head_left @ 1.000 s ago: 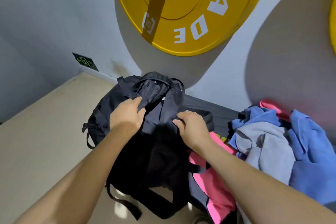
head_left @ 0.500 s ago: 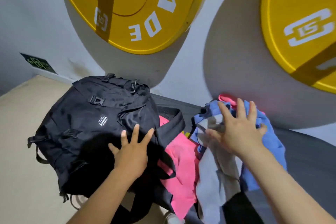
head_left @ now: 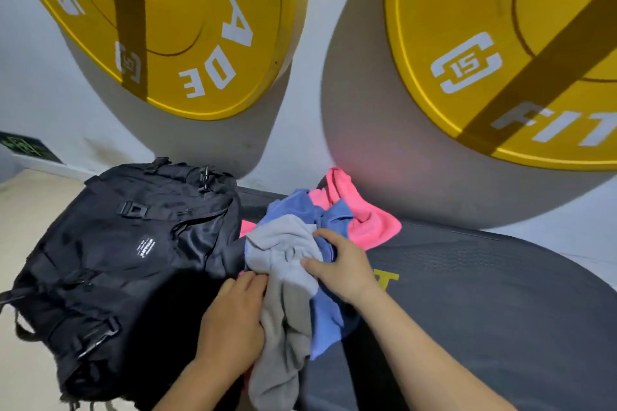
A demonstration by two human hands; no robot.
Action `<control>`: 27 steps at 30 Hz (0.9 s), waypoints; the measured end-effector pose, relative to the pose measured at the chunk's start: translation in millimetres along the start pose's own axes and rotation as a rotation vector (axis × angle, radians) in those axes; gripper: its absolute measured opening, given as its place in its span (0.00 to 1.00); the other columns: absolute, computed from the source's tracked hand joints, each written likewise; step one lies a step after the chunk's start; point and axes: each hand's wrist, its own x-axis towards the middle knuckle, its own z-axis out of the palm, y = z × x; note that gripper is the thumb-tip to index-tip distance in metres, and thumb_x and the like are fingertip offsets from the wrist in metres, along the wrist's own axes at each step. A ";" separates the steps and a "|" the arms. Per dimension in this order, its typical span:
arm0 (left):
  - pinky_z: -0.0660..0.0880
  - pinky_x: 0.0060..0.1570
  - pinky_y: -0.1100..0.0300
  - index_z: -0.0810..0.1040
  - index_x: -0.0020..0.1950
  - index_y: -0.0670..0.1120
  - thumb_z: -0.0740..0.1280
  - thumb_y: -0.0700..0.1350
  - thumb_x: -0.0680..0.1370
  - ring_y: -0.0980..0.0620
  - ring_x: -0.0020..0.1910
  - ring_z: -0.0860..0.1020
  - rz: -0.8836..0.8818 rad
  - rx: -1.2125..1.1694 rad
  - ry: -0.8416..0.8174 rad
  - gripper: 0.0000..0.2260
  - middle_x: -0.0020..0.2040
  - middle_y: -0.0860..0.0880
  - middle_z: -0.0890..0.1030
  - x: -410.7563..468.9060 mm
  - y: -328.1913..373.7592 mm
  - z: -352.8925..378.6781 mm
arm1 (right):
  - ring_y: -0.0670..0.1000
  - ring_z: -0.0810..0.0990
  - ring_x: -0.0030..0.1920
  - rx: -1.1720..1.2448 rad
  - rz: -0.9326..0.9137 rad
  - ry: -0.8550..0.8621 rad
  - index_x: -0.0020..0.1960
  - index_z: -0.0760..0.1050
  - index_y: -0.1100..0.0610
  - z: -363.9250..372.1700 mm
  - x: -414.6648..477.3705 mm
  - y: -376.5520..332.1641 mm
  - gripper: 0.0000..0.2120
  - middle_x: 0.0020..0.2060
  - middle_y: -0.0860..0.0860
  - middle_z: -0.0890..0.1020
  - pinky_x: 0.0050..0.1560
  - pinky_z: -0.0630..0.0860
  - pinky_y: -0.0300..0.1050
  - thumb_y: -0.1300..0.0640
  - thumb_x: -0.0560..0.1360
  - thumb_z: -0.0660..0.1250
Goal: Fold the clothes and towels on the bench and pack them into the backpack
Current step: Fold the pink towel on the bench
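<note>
A black backpack lies on the left end of the dark bench. To its right is a heap of cloth: a grey towel on top, a blue garment under it, and a pink cloth at the back against the wall. My left hand grips the grey towel's left edge. My right hand pinches the grey towel from the right, thumb and fingers curled into the fabric. More pink cloth peeks out under the heap.
Two large yellow weight plates hang on the white wall just above the bench. A beige floor lies to the left of the backpack. The bench's right half stretches away bare and dark.
My left hand left the backpack and moved right onto the grey towel. My right hand came down from the blue pile and closed on the same towel. The view shifted right.
</note>
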 end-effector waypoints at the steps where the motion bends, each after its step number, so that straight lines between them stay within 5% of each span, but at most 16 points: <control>1: 0.72 0.35 0.55 0.75 0.49 0.51 0.62 0.44 0.70 0.46 0.41 0.76 -0.081 -0.080 0.026 0.09 0.47 0.51 0.79 1.0 -1.0 -5.2 | 0.47 0.76 0.62 0.054 -0.013 -0.003 0.66 0.73 0.51 7.6 0.8 -2.7 0.26 0.61 0.45 0.79 0.59 0.70 0.37 0.53 0.70 0.74; 3: 0.72 0.44 0.55 0.77 0.51 0.51 0.64 0.42 0.72 0.46 0.48 0.77 -0.231 -0.244 0.150 0.10 0.50 0.52 0.80 6.5 2.3 -13.9 | 0.44 0.72 0.65 0.130 -0.025 -0.044 0.68 0.71 0.49 9.4 1.6 -4.7 0.26 0.65 0.42 0.75 0.61 0.66 0.35 0.52 0.72 0.72; 6: 0.71 0.50 0.55 0.79 0.51 0.49 0.62 0.45 0.72 0.45 0.50 0.76 -0.040 -0.226 0.370 0.10 0.51 0.50 0.79 19.3 24.0 -25.0 | 0.42 0.75 0.56 0.178 0.002 -0.243 0.71 0.61 0.36 -14.7 3.9 -4.4 0.27 0.58 0.37 0.75 0.56 0.69 0.38 0.52 0.76 0.66; 8: 0.72 0.54 0.49 0.77 0.58 0.53 0.66 0.57 0.67 0.43 0.57 0.72 0.100 0.004 0.294 0.21 0.59 0.46 0.76 31.1 44.5 -16.2 | 0.44 0.77 0.38 0.278 0.097 -0.281 0.66 0.61 0.31 -32.2 13.2 -3.7 0.25 0.42 0.40 0.78 0.43 0.75 0.41 0.56 0.77 0.61; 10: 0.68 0.56 0.34 0.71 0.66 0.61 0.70 0.65 0.60 0.40 0.67 0.64 0.145 0.250 0.034 0.34 0.71 0.44 0.67 40.2 65.7 -1.8 | 0.46 0.75 0.30 0.320 0.141 -0.111 0.66 0.67 0.42 -42.2 30.5 5.3 0.24 0.32 0.45 0.78 0.36 0.75 0.42 0.64 0.76 0.60; 11: 0.61 0.57 0.28 0.66 0.68 0.64 0.70 0.64 0.61 0.39 0.71 0.58 0.165 0.332 -0.068 0.35 0.76 0.45 0.59 44.4 72.5 5.6 | 0.49 0.77 0.33 0.211 0.118 0.014 0.66 0.68 0.49 -47.5 40.6 10.9 0.23 0.34 0.48 0.80 0.38 0.76 0.43 0.66 0.74 0.61; 13: 0.56 0.60 0.30 0.61 0.66 0.65 0.68 0.56 0.68 0.38 0.74 0.49 0.159 0.341 -0.186 0.29 0.76 0.45 0.49 53.0 73.4 17.5 | 0.56 0.76 0.54 -0.317 0.028 0.099 0.71 0.64 0.51 -59.8 59.1 28.2 0.28 0.53 0.55 0.78 0.54 0.74 0.50 0.61 0.73 0.64; 15: 0.68 0.56 0.41 0.66 0.58 0.60 0.67 0.50 0.67 0.40 0.69 0.60 0.158 0.309 -0.105 0.21 0.69 0.45 0.62 58.8 67.5 13.9 | 0.60 0.63 0.68 -0.645 0.042 -0.029 0.75 0.57 0.46 -65.0 69.5 47.8 0.36 0.68 0.54 0.65 0.64 0.68 0.54 0.53 0.71 0.68; 17: 0.70 0.49 0.52 0.66 0.53 0.56 0.66 0.48 0.68 0.44 0.61 0.66 0.144 0.229 -0.084 0.16 0.60 0.49 0.67 61.0 56.8 5.0 | 0.57 0.63 0.67 -0.720 0.043 -0.052 0.71 0.65 0.43 -60.2 70.0 61.2 0.29 0.69 0.49 0.65 0.63 0.70 0.53 0.50 0.72 0.68; 19: 0.68 0.43 0.55 0.67 0.50 0.55 0.66 0.47 0.67 0.46 0.54 0.68 0.110 0.047 -0.021 0.14 0.54 0.51 0.65 60.2 44.8 -7.0 | 0.54 0.71 0.60 -0.735 -0.065 0.087 0.60 0.77 0.44 -52.0 69.1 69.2 0.16 0.59 0.50 0.77 0.53 0.74 0.46 0.55 0.74 0.64; 21: 0.68 0.36 0.54 0.70 0.46 0.54 0.67 0.44 0.64 0.44 0.45 0.70 0.124 -0.070 0.165 0.14 0.49 0.50 0.66 61.2 30.6 -20.6 | 0.54 0.77 0.53 -0.521 -0.106 0.215 0.49 0.82 0.50 -51.3 65.2 67.7 0.10 0.47 0.53 0.83 0.47 0.74 0.43 0.61 0.74 0.65; 23: 0.70 0.33 0.50 0.73 0.43 0.51 0.68 0.42 0.63 0.43 0.40 0.70 0.143 -0.012 0.320 0.11 0.45 0.47 0.68 65.4 10.7 -30.7 | 0.55 0.80 0.43 0.129 0.012 0.334 0.41 0.77 0.55 -67.8 54.6 48.7 0.08 0.39 0.55 0.81 0.41 0.77 0.42 0.66 0.75 0.65; 25: 0.70 0.32 0.50 0.73 0.43 0.52 0.67 0.42 0.64 0.42 0.40 0.70 0.058 0.125 0.318 0.10 0.45 0.47 0.69 74.9 -4.8 -39.8 | 0.53 0.81 0.36 0.806 0.125 0.313 0.41 0.70 0.59 -94.0 39.4 23.3 0.10 0.37 0.57 0.80 0.36 0.82 0.45 0.68 0.79 0.59; 27: 0.70 0.37 0.50 0.74 0.47 0.54 0.68 0.40 0.65 0.42 0.48 0.70 -0.089 0.272 0.246 0.14 0.51 0.47 0.69 85.2 -13.8 -42.3 | 0.53 0.83 0.36 1.021 0.060 0.181 0.44 0.69 0.60 -121.0 19.8 -9.3 0.07 0.40 0.59 0.82 0.36 0.83 0.48 0.68 0.80 0.58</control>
